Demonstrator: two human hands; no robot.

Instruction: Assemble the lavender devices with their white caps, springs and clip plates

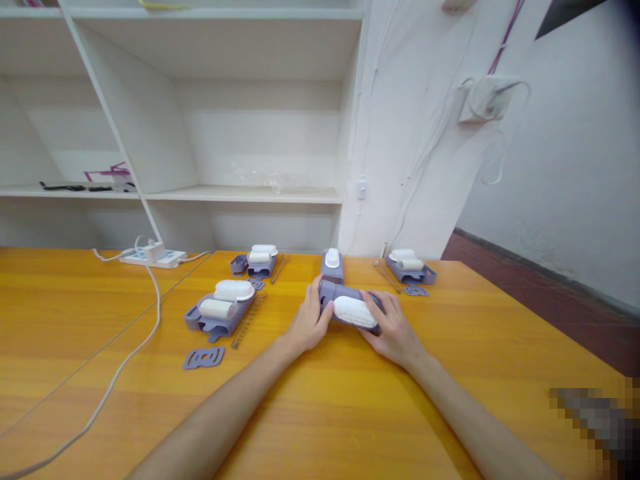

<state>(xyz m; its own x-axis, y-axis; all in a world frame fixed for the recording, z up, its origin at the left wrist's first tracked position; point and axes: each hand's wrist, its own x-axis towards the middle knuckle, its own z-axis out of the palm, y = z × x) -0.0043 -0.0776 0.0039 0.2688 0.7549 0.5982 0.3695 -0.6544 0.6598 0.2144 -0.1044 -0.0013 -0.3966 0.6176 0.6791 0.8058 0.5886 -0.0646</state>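
Nearest the camera, two bare forearms [213, 423] are stretched over the wooden table [325, 427]. Between the hands, the grey case [344, 292] is held: its left end is pinched by thumb and fingers of the left hand [306, 321], its right end clasped by the curled fingers of the right hand [393, 328], partly laid over the white ribbed pad [353, 311]. How hard it is squeezed cannot be told. The pad could be skewed if pressed unevenly. Just beyond the fingertips, the far case [332, 268] could be bumped by an outward push; left of the left fingers, the spring [249, 321] could be set rolling by a brushing forearm.
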